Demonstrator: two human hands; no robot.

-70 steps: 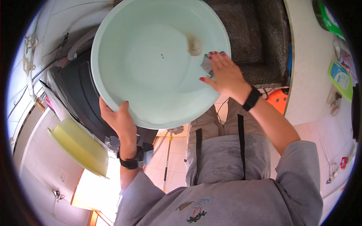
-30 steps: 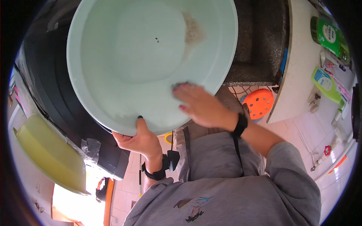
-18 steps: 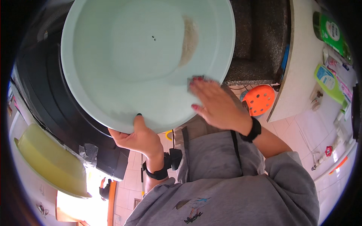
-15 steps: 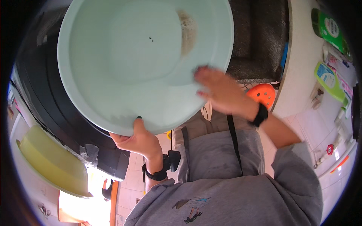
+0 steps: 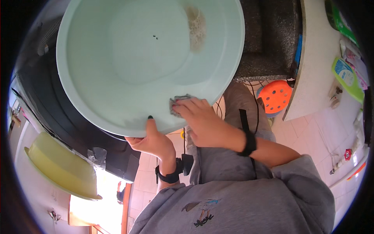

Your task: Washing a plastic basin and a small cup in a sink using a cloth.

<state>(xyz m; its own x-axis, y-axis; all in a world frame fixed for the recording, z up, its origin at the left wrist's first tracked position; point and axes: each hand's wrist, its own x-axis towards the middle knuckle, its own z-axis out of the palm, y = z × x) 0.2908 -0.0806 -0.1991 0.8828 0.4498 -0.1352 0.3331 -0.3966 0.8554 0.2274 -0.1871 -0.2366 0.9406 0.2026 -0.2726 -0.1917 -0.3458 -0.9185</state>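
The left hand [image 5: 157, 143] grips, thumb [image 5: 151, 125] uppermost, fingers [image 5: 136, 142] mostly hidden beneath; the right hand [image 5: 205, 123] sits near, fingers bent; its forearm [image 5: 272, 151] slants in from the right.

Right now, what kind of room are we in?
Probably a laundry or washing area: there's what looks like a dark stone sink, a light green bottle, maybe cleaner, and a big pale green basin with a foamy brown patch inside.

Opening [image 5: 93, 206] lower left blown out white. Soft shadow beside left hand [image 5: 156, 143] on basin [image 5: 132, 66]. Fisheye bend, black corners.
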